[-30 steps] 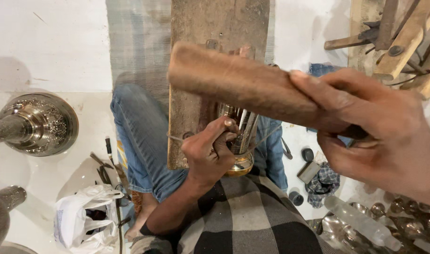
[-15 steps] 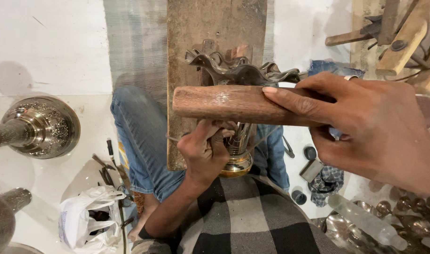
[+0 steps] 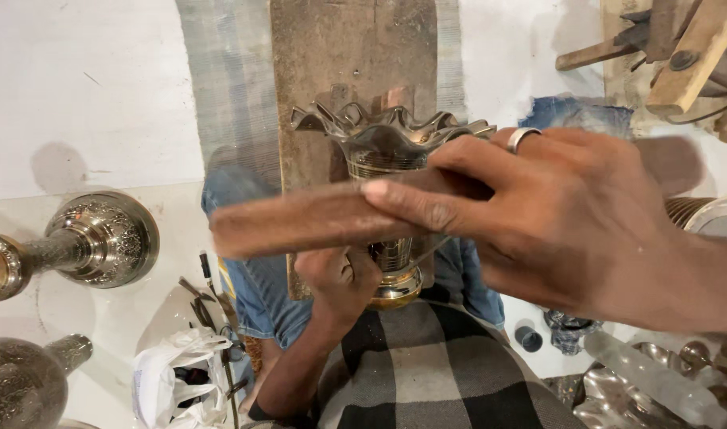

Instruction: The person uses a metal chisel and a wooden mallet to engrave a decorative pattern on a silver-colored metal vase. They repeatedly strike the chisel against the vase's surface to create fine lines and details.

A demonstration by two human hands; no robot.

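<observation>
My right hand (image 3: 554, 222), a ring on one finger, grips a brown wooden block (image 3: 300, 218) held level across the middle of the view, blurred by motion. Behind it stands a silver metal vase (image 3: 387, 139) with a wavy, scalloped rim and a brass base (image 3: 395, 290). My left hand (image 3: 337, 282) is closed around the vase's lower stem and keeps it upright against a worn wooden plank (image 3: 340, 56). The block crosses in front of the vase's body just below the rim.
Engraved metal vases lie at the left (image 3: 93, 238) and the lower left (image 3: 22, 381). A white plastic bag (image 3: 177, 381) and thin tools (image 3: 208, 298) sit by my knee. Wooden mallets (image 3: 673, 48) rest top right; metal pieces (image 3: 657, 381) lie lower right.
The wooden block came down from a high, tilted position to level in front of the vase, and my right hand moved with it. The vase's rim came into view.
</observation>
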